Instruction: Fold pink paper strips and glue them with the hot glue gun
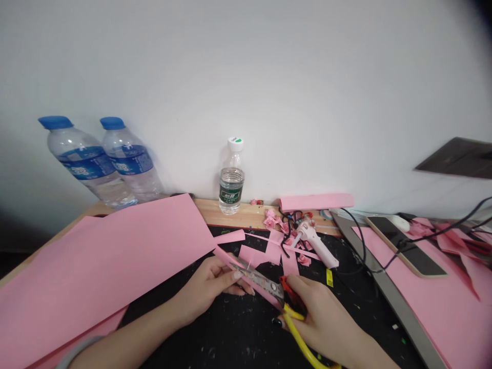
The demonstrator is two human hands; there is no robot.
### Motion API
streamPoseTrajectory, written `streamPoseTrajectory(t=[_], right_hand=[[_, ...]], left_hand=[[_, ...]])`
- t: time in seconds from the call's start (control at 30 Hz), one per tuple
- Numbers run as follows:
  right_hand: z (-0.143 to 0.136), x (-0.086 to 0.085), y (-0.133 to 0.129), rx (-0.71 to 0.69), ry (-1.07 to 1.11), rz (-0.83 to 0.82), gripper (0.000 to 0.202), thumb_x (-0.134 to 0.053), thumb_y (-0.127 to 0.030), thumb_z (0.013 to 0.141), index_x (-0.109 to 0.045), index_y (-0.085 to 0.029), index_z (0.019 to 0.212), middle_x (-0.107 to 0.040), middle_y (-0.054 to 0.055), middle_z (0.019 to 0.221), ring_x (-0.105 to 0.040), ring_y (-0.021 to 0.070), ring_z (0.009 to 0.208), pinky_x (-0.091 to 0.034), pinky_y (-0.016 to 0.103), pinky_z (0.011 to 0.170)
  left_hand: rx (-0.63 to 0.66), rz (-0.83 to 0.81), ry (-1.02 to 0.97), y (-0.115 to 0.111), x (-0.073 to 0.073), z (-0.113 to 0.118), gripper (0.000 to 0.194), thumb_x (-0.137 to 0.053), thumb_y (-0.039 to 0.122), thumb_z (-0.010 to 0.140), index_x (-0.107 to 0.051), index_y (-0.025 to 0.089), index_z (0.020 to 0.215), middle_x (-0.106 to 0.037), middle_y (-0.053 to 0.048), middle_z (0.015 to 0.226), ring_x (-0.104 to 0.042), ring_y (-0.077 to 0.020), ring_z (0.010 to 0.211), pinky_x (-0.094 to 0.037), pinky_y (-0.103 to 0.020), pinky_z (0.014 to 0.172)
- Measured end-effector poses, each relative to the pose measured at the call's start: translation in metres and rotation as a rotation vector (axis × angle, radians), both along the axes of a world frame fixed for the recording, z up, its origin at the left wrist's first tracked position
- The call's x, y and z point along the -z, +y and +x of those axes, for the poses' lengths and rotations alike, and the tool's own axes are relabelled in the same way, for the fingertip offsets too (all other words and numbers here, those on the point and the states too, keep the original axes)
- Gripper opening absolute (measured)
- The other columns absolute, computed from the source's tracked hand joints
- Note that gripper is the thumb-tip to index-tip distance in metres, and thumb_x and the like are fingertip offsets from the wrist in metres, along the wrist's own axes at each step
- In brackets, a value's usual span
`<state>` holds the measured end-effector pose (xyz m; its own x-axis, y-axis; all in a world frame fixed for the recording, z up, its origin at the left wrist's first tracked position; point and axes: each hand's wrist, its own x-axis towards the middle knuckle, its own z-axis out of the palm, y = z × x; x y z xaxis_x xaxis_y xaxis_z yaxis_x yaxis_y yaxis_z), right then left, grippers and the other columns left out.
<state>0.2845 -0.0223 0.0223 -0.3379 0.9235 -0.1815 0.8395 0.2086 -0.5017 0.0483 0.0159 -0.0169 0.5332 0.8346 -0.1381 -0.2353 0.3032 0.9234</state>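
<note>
My left hand [215, 282] pinches a narrow pink paper strip [265, 293] between thumb and fingers above the black mat. In my right hand [319, 312] is a pair of scissors [265, 282] with red and yellow handles, their metal blades pointing left along the strip. The blades lie close to my left thumb; whether they are cutting into the paper I cannot tell. Just beyond the hands lie cut pink paper pieces [255, 256]. A pale pink hot glue gun [317, 245] rests past my right hand, among small folded pink paper flowers [271, 220].
Large pink sheets [115, 251] cover the left side. Against the wall stand two blue-capped bottles [128, 159] and a smaller water bottle [231, 187]. To the right, a phone [405, 246] lies on pink paper near black cables [363, 241] and paper scraps [457, 243].
</note>
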Motion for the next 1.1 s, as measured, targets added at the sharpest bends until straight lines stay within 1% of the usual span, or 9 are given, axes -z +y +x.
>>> streamPoseTrajectory(t=[0.1, 0.23, 0.33, 0.5, 0.63, 0.83, 0.97, 1.1], right_hand=[[-0.0002, -0.0011, -0.0006, 0.014, -0.004, -0.006, 0.020, -0.060, -0.025, 0.070, -0.040, -0.023, 0.071, -0.057, 0.001, 0.075, -0.047, 0.0167, 0.062, -0.031, 0.026, 0.056], [-0.0002, -0.0026, 0.0005, 0.031, -0.019, -0.011, 0.022, -0.060, -0.024, 0.069, -0.038, -0.023, 0.069, -0.056, 0.001, 0.074, -0.046, 0.0159, 0.061, -0.030, 0.026, 0.055], [-0.0002, -0.0027, 0.0015, 0.014, -0.018, -0.017, 0.023, -0.060, -0.025, 0.069, -0.037, -0.023, 0.069, -0.055, 0.000, 0.072, -0.044, 0.0152, 0.060, -0.029, 0.025, 0.055], [0.0001, 0.0002, 0.0007, 0.005, -0.013, -0.025, 0.019, -0.056, -0.026, 0.073, -0.038, -0.023, 0.069, -0.054, 0.000, 0.071, -0.043, 0.0147, 0.059, -0.029, 0.025, 0.054], [0.0000, 0.0017, 0.0005, 0.008, -0.002, -0.038, 0.019, -0.056, -0.025, 0.072, -0.037, -0.022, 0.069, -0.054, 0.000, 0.071, -0.043, 0.0144, 0.059, -0.029, 0.024, 0.054], [-0.0005, -0.0008, 0.0008, 0.018, -0.001, -0.048, 0.019, -0.057, -0.024, 0.071, -0.037, -0.022, 0.069, -0.055, 0.000, 0.072, -0.046, 0.0148, 0.060, -0.031, 0.024, 0.054], [0.0011, -0.0026, 0.0006, 0.011, -0.011, -0.012, 0.019, -0.058, -0.025, 0.071, -0.040, -0.022, 0.071, -0.056, 0.000, 0.074, -0.048, 0.0156, 0.062, -0.031, 0.025, 0.056], [0.0021, -0.0042, 0.0006, 0.015, -0.039, -0.001, 0.022, -0.062, -0.028, 0.070, -0.041, -0.022, 0.071, -0.056, 0.000, 0.076, -0.049, 0.0160, 0.063, -0.031, 0.025, 0.056]], left_hand=[[-0.006, -0.001, 0.012, -0.0002, -0.0009, -0.0002, 0.024, -0.065, 0.038, 0.083, -0.066, 0.014, 0.083, -0.071, -0.005, 0.080, -0.068, -0.0154, 0.077, -0.052, -0.023, 0.069], [-0.048, -0.002, 0.007, -0.0005, -0.0008, -0.0011, 0.024, -0.064, 0.039, 0.084, -0.066, 0.015, 0.084, -0.072, -0.004, 0.080, -0.068, -0.0160, 0.078, -0.053, -0.023, 0.070], [-0.075, -0.002, -0.006, -0.0011, -0.0012, -0.0011, 0.024, -0.066, 0.039, 0.082, -0.065, 0.015, 0.085, -0.071, -0.003, 0.078, -0.068, -0.0160, 0.075, -0.053, -0.024, 0.068], [-0.107, 0.010, 0.017, -0.0017, -0.0057, 0.0000, 0.022, -0.067, 0.037, 0.081, -0.065, 0.015, 0.084, -0.071, -0.002, 0.075, -0.066, -0.0138, 0.069, -0.053, -0.023, 0.067], [-0.130, 0.016, 0.041, -0.0025, -0.0086, 0.0006, 0.024, -0.068, 0.039, 0.080, -0.065, 0.015, 0.083, -0.071, -0.003, 0.073, -0.067, -0.0144, 0.067, -0.054, -0.023, 0.065], [-0.139, 0.026, 0.074, -0.0036, -0.0045, -0.0003, 0.024, -0.067, 0.038, 0.080, -0.065, 0.014, 0.082, -0.072, -0.005, 0.074, -0.067, -0.0158, 0.070, -0.053, -0.024, 0.066], [-0.131, 0.020, 0.053, -0.0025, -0.0010, -0.0015, 0.024, -0.067, 0.038, 0.081, -0.065, 0.014, 0.084, -0.072, -0.005, 0.076, -0.068, -0.0158, 0.070, -0.053, -0.024, 0.066], [-0.127, 0.019, 0.032, -0.0017, -0.0013, -0.0015, 0.024, -0.068, 0.038, 0.080, -0.066, 0.015, 0.083, -0.072, -0.005, 0.075, -0.068, -0.0155, 0.070, -0.053, -0.023, 0.065]])
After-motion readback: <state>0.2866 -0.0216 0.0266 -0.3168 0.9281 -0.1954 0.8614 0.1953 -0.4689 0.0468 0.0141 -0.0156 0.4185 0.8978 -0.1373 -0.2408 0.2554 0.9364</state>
